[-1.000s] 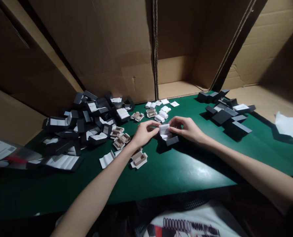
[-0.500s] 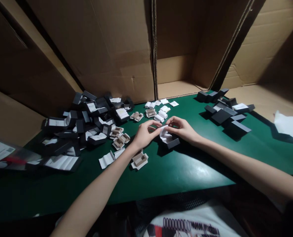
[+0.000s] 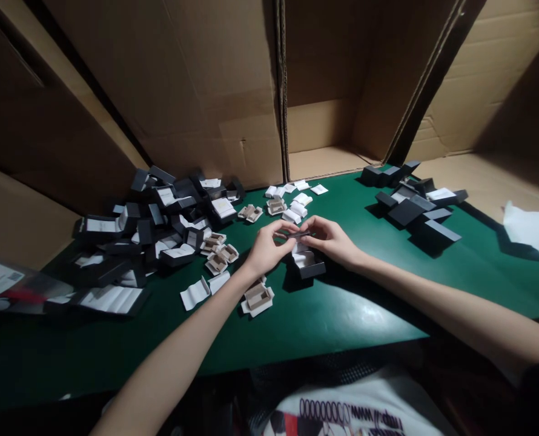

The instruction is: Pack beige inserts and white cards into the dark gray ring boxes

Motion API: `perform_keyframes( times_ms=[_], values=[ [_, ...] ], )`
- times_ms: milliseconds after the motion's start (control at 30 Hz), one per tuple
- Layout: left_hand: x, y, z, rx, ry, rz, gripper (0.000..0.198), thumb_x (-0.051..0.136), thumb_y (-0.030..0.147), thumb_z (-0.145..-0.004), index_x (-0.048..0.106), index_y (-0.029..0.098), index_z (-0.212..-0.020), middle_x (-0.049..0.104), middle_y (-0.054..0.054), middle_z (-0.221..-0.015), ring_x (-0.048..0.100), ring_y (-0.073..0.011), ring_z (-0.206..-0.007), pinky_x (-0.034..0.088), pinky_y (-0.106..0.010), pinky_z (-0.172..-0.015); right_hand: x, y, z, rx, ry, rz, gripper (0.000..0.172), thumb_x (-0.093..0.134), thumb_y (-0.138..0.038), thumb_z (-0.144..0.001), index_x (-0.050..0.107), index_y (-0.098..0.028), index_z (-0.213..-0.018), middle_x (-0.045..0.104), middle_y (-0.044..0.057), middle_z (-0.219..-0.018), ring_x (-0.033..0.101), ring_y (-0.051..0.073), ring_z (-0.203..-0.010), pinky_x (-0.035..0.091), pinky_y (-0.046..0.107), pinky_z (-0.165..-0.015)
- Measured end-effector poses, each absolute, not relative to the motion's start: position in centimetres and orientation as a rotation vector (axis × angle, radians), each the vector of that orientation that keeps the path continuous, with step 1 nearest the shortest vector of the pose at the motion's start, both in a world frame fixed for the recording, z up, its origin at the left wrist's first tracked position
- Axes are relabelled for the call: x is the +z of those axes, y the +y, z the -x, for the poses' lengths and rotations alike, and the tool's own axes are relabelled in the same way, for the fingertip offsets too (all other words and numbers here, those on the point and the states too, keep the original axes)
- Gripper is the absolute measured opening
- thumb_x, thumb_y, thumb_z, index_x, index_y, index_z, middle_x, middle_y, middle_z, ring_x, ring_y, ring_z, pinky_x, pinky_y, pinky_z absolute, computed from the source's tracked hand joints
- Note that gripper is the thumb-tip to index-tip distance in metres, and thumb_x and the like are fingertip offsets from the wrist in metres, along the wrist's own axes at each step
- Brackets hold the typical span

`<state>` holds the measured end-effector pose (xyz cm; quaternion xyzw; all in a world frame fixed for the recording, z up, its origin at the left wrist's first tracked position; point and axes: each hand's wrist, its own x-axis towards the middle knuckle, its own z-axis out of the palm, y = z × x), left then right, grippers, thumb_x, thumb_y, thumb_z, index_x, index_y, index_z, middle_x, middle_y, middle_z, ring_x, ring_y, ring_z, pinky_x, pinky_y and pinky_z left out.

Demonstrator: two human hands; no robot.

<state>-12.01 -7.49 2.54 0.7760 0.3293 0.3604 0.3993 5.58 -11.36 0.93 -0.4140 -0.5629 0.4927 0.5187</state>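
Note:
A small black box with white paper inside sits on the green table, its open side facing me. At its far side, both hands pinch a dark flap or lid edge. My left hand has thumb and fingers closed on the left end of that edge. From the right, my right hand grips the other end with its thumb in front. The fingers partly hide the flap, so how it joins the box cannot be made out.
Many black boxes with white papers are heaped at left. Small brown-and-white card trays and folded white papers lie nearer. More black boxes stand at right, beside a white sheet. Large cardboard walls enclose the back.
The box has shifted slightly left and towards me. A dark edge now shows between both hands, where white paper stood up before.

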Motion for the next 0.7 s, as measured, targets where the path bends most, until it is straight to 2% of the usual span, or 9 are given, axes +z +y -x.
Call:
perform_keyframes(
  times_ms=[167, 300, 500, 600, 700],
  values=[
    [2.7, -8.0, 12.1, 0.897, 0.837, -2.042, 0.024, 0.059, 0.017, -0.075, 0.060, 0.018, -0.099, 0.065, -0.003, -0.096, 0.063, -0.0154, -0.089, 0.051, -0.020, -0.067, 0.9, -11.7, -5.1, 0.876, -1.545, 1.020, 0.015, 0.062, -0.028, -0.076, 0.055, -0.019, -0.086, 0.058, 0.002, -0.086, 0.056, 0.014, -0.075, 0.045, 0.028, -0.066],
    [2.8, -8.3, 12.1, 0.794, 0.863, -2.102, 0.032, 0.059, 0.018, -0.075, 0.057, 0.019, -0.107, 0.066, -0.003, -0.095, 0.064, -0.0150, -0.081, 0.051, -0.022, -0.065, 1.1, -12.1, -5.1, 0.691, -1.626, 1.018, 0.010, 0.058, -0.026, -0.080, 0.056, -0.019, -0.085, 0.058, 0.003, -0.086, 0.056, 0.016, -0.081, 0.046, 0.029, -0.069],
    [2.3, -7.7, 12.3, 0.820, 0.896, -2.148, 0.025, 0.059, 0.017, -0.076, 0.063, 0.017, -0.100, 0.069, -0.003, -0.093, 0.065, -0.0163, -0.081, 0.052, -0.026, -0.072, 1.3, -11.6, -5.8, 0.621, -1.695, 1.023, 0.017, 0.058, -0.036, -0.085, 0.056, -0.020, -0.091, 0.060, 0.004, -0.089, 0.058, 0.018, -0.082, 0.047, 0.030, -0.070],
    [2.3, -7.3, 12.5, 0.872, 0.924, -2.127, 0.021, 0.057, 0.013, -0.073, 0.063, 0.016, -0.093, 0.069, -0.002, -0.089, 0.065, -0.0160, -0.079, 0.051, -0.026, -0.073, 1.0, -10.5, -6.8, 0.414, -1.767, 1.074, 0.020, 0.048, -0.035, -0.091, 0.057, -0.019, -0.099, 0.063, 0.008, -0.097, 0.059, 0.020, -0.091, 0.047, 0.034, -0.079],
    [2.5, -7.1, 12.5, 0.937, 0.931, -2.110, 0.020, 0.056, 0.008, -0.069, 0.062, 0.015, -0.086, 0.068, -0.002, -0.086, 0.064, -0.0156, -0.078, 0.051, -0.027, -0.074, 0.3, -9.3, -7.7, 0.212, -2.014, 1.133, 0.035, 0.047, -0.035, -0.091, 0.051, -0.018, -0.121, 0.055, 0.014, -0.126, 0.049, 0.026, -0.118, 0.040, 0.043, -0.097]
  ],
)
